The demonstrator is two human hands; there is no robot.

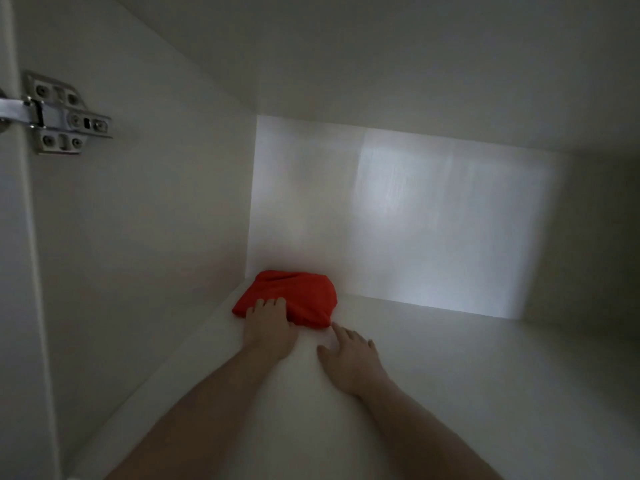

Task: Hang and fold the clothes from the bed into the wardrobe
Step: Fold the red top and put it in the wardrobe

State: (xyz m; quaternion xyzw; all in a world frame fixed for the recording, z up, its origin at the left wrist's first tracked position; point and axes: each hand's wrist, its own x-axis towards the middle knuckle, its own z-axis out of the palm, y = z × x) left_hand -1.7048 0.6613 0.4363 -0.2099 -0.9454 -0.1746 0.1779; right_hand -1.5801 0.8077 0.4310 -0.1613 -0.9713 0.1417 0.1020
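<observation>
Both arms reach deep into a white wardrobe [145, 209]. A folded red cloth [294, 292] lies on the white shelf [467, 375], far back in the left corner, close to the left wall and the back wall.

The left hand [268, 327] lies on the near edge of the red cloth. Its fingers rest on top of the cloth and bend a little over it. The thumb is hidden, so I cannot tell if the hand is gripping the cloth or just pressing on it.

The right hand [349, 358] is just to the right of the left hand, low over the shelf. Its fingers are spread apart and loose, and it holds nothing. The pointing finger sticks out toward the near right corner of the red cloth, very close to it. I cannot tell if it touches the cloth.

A shiny metal hinge [59, 114] sits on the left wall, near us and high up. A soft patch of light falls on the back wall. The picture is a bit dim and blurry.
</observation>
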